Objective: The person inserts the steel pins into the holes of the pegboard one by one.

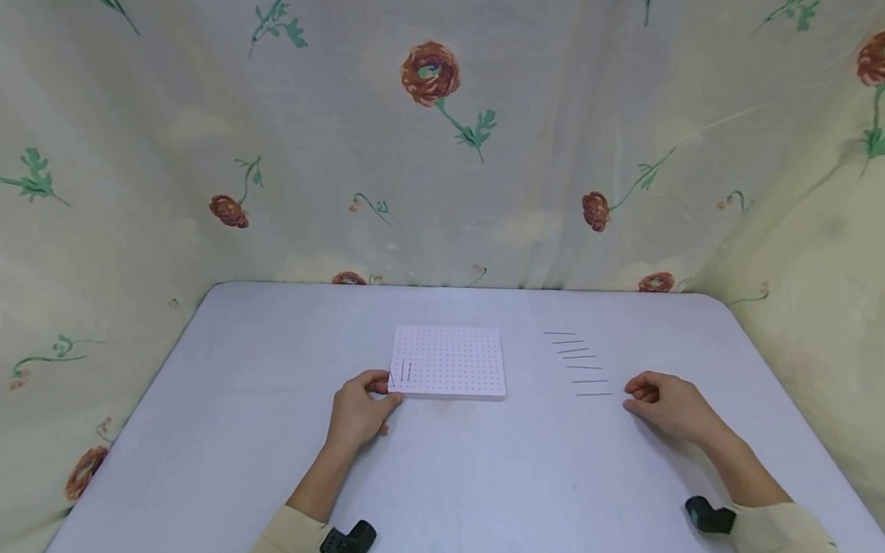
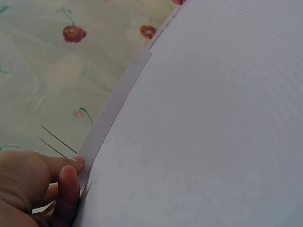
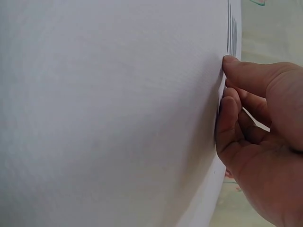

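Observation:
A white board dotted with rows of small holes (image 1: pixel 453 364) lies on the table. Three thin dark metal pins (image 1: pixel 409 371) stand in its holes near the front left corner; in the left wrist view two pins (image 2: pixel 57 144) rise above the edge. My left hand (image 1: pixel 361 410) grips that corner, thumb at the front edge and fingers at the left side. Several loose pins (image 1: pixel 586 381) lie in a staggered column right of the board. Just right of the nearest ones is my right hand (image 1: pixel 667 405), low over the table, fingers loosely bent, with nothing visible between thumb and fingertips (image 3: pixel 230 60).
The white table (image 1: pixel 499 491) has rounded far corners. A curtain printed with flowers (image 1: pixel 525 138) hangs behind it and along both sides. Each wrist wears a small black camera (image 1: pixel 349 540) over a pale sleeve.

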Motion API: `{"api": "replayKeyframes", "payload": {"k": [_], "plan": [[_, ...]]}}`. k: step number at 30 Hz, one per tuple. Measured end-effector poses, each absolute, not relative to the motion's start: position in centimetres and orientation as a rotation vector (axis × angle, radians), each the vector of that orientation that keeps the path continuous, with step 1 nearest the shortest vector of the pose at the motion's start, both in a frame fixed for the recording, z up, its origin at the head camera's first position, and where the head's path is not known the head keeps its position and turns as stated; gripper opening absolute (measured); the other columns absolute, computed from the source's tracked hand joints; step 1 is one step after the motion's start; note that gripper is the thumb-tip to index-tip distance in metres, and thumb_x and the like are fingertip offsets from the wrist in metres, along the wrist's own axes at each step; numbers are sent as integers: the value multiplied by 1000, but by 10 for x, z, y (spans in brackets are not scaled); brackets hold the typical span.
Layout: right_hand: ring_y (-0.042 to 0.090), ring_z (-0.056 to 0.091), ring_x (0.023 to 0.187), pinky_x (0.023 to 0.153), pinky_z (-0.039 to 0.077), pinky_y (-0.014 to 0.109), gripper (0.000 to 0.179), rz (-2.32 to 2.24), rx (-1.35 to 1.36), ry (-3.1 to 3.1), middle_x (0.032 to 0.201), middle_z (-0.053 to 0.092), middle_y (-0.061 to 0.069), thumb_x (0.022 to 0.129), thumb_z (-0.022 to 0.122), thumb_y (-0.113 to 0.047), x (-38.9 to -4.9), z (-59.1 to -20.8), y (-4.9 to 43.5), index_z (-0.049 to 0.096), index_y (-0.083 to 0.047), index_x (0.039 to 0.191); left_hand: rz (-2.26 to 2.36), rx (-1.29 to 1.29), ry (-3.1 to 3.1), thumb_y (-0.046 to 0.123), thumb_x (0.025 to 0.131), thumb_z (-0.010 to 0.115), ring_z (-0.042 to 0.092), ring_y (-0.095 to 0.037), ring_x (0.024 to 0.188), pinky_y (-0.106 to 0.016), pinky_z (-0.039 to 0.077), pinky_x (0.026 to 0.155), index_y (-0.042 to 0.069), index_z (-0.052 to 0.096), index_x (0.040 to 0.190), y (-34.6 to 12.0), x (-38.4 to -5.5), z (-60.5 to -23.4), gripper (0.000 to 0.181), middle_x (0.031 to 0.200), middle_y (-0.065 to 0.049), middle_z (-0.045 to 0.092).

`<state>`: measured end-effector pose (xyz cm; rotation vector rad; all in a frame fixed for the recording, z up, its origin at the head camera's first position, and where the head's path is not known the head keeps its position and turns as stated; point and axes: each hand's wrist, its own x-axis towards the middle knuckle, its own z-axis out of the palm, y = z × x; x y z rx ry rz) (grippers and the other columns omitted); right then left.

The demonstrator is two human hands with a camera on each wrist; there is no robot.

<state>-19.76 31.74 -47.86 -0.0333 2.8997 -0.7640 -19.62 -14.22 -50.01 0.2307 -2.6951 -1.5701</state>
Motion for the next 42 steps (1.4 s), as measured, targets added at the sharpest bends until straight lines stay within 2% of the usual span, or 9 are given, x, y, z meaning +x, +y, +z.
{"api": "replayKeyframes", "payload": {"k": [28,42], "plan": [[18,58,81,73,49,32,15,-676,-197,2928,88,66,5,92,72,-12,-213,-479,288,69,-3,102,-1574,234,-2699,9,87,78,55,-10,45,-21,50,45,1,67,127,-142,-195,-497,42,99,-11,68],[17,52,77,69,44,31,3,-583,-327,2874,81,59,2,95,69,-8,-219,-474,282,67,-7,93,-1570,247,-2700,9,87,78,55,-9,45,-21,50,44,2,67,127,-142,-195,-497,42,99,-11,68]]}}
